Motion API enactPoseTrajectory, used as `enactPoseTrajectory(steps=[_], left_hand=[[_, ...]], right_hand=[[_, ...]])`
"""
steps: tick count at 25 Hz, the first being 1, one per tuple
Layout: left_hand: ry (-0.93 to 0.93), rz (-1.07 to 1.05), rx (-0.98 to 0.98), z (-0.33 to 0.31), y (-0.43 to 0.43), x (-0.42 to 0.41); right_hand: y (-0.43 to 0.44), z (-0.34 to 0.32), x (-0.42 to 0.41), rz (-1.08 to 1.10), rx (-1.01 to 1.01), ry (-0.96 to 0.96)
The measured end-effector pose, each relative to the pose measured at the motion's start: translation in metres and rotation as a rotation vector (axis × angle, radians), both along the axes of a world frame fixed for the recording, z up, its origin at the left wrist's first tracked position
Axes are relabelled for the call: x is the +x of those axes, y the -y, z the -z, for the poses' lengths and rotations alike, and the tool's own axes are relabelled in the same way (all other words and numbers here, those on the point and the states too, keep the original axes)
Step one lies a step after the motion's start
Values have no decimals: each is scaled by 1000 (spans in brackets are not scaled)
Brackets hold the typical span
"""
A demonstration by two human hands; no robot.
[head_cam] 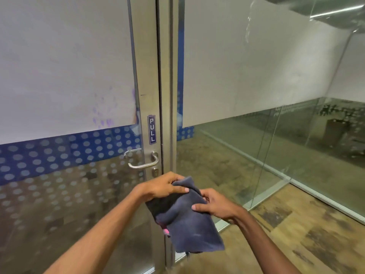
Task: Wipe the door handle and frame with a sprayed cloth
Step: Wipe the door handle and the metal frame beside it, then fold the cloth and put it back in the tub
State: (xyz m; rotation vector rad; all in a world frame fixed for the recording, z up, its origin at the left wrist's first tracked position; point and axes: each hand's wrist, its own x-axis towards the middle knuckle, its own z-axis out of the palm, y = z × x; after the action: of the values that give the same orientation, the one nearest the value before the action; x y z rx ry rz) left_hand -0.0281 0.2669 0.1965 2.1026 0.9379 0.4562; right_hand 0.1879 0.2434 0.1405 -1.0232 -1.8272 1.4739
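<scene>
A grey-blue cloth [187, 220] hangs in front of me, held by both hands below the door handle. My left hand [164, 187] grips its upper left edge, thumb on top. My right hand [215, 206] pinches its right side. The silver lever handle [142, 165] sits on the metal door frame [150, 76], with a keyhole [155, 172] just under it and a blue PULL sticker [151, 129] above. Neither hand touches the handle or frame.
The door on the left has frosted glass and a blue dotted band [59, 155]. To the right, a fixed glass wall [276, 95] runs away along a metal floor rail [308, 188]. Patterned wood-look floor [296, 234] lies at lower right.
</scene>
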Motion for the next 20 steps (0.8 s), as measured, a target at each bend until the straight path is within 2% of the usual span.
enactPoseTrajectory(steps=[2,4,5,7,8,10,13,15,17,20], left_hand=[[-15,-187,145,16,5,19],[115,-460,128,40,16,43],[264,-579,37,52,24,57],[564,-754,-334,79,35,86],[619,-742,-566,92,41,102],[708,-474,-976,116,58,137],[925,-147,-1300,132,89,193],[938,-53,-1363,130,105,230],[906,-3,-1337,125,120,266],[656,-16,-1001,117,156,325]], right_hand=[[23,5,17,98,-62,-81],[45,9,39,208,-99,-142],[55,11,51,264,-115,-173],[76,12,78,368,-151,-268],[87,11,92,404,-165,-328],[108,10,122,470,-188,-435],[142,10,168,603,-204,-528],[170,13,201,715,-199,-549],[201,18,235,838,-201,-534],[252,27,289,985,-204,-511]])
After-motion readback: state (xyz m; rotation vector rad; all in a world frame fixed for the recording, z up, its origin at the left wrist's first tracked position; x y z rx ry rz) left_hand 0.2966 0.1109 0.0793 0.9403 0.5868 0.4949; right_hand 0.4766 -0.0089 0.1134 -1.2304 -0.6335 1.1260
